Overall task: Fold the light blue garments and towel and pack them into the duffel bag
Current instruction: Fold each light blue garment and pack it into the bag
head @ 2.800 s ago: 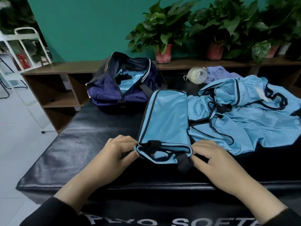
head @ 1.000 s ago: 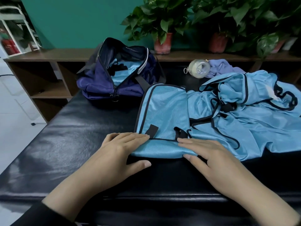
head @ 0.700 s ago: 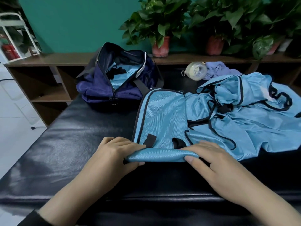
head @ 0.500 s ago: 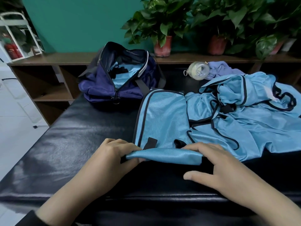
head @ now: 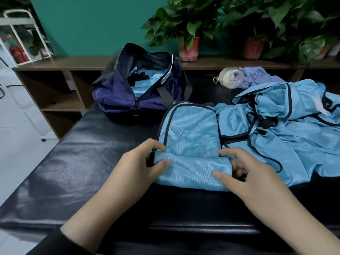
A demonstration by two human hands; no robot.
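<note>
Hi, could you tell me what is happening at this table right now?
A person is folding a light blue garment on a black padded table. The left hand and right hand each grip an end of its near fold. More light blue garments lie heaped to the right, and the open navy duffel bag behind already holds blue fabric.

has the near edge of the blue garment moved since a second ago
Yes. The garment now has its near edge folded farther up toward the duffel bag, pinched by the left hand and right hand.

left hand (head: 145, 162): thumb and fingers pinching | right hand (head: 244, 173): thumb and fingers pinching
</note>
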